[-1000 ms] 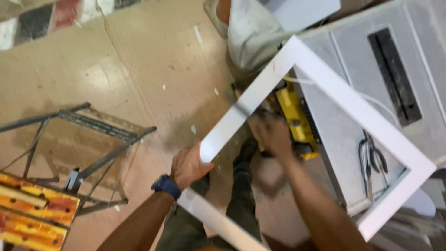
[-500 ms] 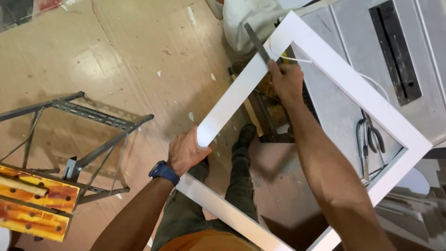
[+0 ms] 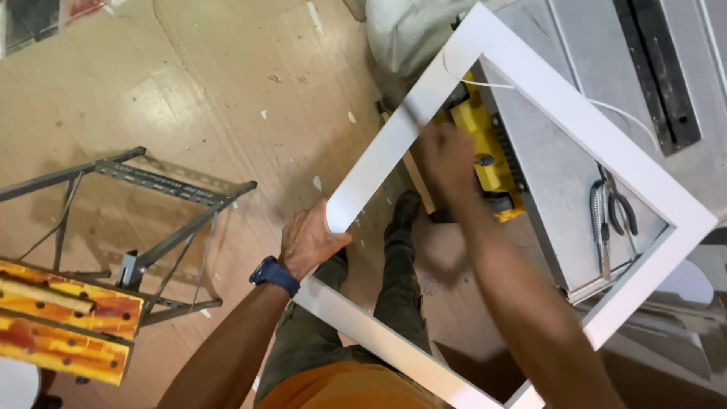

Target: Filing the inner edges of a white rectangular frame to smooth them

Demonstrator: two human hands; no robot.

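Below me, a grey folding metal stand (image 3: 144, 220) with orange-and-yellow wooden blocks (image 3: 60, 326) sits on the tan floor (image 3: 189, 91). My left hand (image 3: 307, 242), fingers curled, grips the near corner of a large white square wooden frame (image 3: 575, 113). My right hand (image 3: 447, 155) is blurred against the frame's left rail; whether it holds something I cannot tell. Grey pliers (image 3: 609, 216) lie on the grey table saw (image 3: 575, 182).

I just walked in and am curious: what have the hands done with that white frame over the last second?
The right hand rose from the frame's lower inside to its upper left rail, now blurred in motion. The left hand kept its grip on the white frame, which stayed tilted over the grey saw table.
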